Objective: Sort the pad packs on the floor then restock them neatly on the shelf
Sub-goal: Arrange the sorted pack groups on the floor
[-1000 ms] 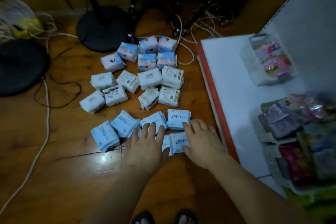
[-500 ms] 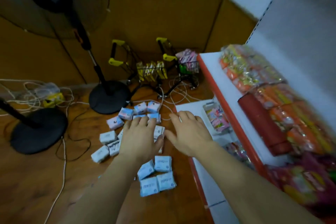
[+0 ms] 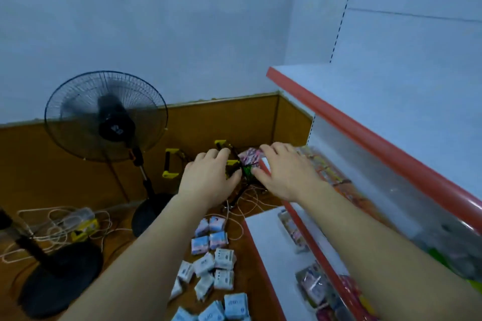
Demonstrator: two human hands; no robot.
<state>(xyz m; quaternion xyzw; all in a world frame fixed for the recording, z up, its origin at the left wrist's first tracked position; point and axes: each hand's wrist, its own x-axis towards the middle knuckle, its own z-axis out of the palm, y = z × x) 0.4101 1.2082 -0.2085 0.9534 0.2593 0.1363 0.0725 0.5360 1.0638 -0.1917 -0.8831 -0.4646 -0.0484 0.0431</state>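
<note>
Both hands are out in front, raised well above the floor: the left hand (image 3: 208, 177) palm down with fingers loosely spread, its grip slack and holding nothing, and the right hand (image 3: 284, 172) beside it, fingers straight and fanned, also holding nothing. Down on the brown wooden floor (image 3: 146, 240) the small soft plastic-wrapped pad packs lie in a column running away from the camera, alongside the red front edge of the white bottom shelf (image 3: 271, 250). Farthest out, the pink-and-blue printed pad packs (image 3: 210, 234) sit flat in a tight two-by-two block. Next come the white pad packs with grey print (image 3: 208, 272), a looser bunch, some square to the shelf edge, some turned at an angle, a couple tipped against neighbours. Nearest, at the bottom of the view, the light blue pad packs with dark lettering (image 3: 224, 307) lie flat and touching, partly cut off by the frame; the lettering is too blurred to read. Each pack is squarish, so no long axis is plain. Above, the red-edged white upper shelf (image 3: 365, 133) slants across the right side, with blurred colourful packets under it. To the left stands a black pedestal fan (image 3: 105, 117), white cables tangled on the floor around its round base.
</note>
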